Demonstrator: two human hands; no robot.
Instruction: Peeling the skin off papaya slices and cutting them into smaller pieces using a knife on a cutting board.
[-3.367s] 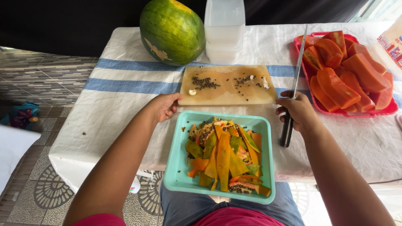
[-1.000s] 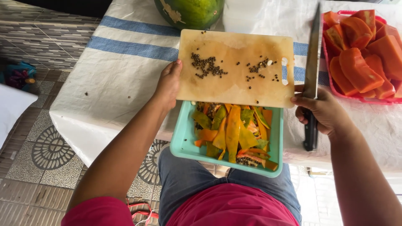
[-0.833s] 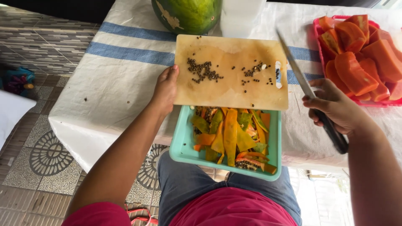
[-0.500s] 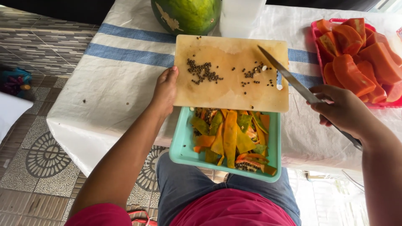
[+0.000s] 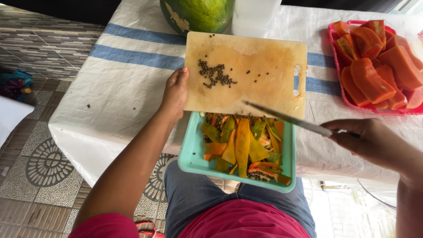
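Left hand (image 5: 175,91) is gripping the tilted board (image 5: 246,72); right hand (image 5: 374,143), clamping the knife (image 5: 288,120), is scraping seeds (image 5: 215,75) toward the tub (image 5: 190,152).

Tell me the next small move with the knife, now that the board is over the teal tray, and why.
Probably sweep the knife up to the dark seeds and scrape them toward the board's near edge. The left hand holds the cutting board overhanging the teal tray of peels, the right hand has the blade tip resting low on the board, and the seeds sit above it.
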